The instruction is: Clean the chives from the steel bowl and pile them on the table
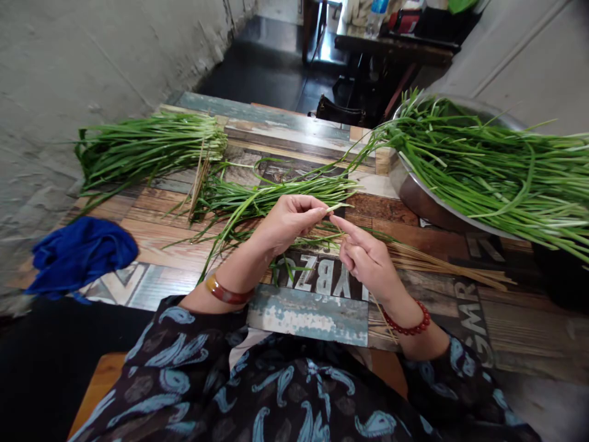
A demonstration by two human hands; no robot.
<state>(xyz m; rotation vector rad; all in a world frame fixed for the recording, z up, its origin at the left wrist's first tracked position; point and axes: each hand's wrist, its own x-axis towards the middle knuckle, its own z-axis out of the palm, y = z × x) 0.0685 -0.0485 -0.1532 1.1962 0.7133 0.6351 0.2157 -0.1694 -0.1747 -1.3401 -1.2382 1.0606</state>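
My left hand [294,222] pinches a green chive stalk near its pale end [338,207], and the leaves trail down beside my left wrist. My right hand [365,252] is closed around a thin wooden skewer [384,319], its index finger reaching to the stalk's end by my left fingertips. Behind my hands a loose pile of chives [271,195] lies on the table. To the right of my right hand, a bunch of bare skewers [446,264] rests on the wood.
At the back left lies a thick bundle of chives [156,144], with several skewers [199,184] beside it. A blue cloth [85,255] sits at the left edge. A metal bowl [414,184] heaped with chives [506,166] stands at the right. The patchwork table [308,316] adjoins a wall.
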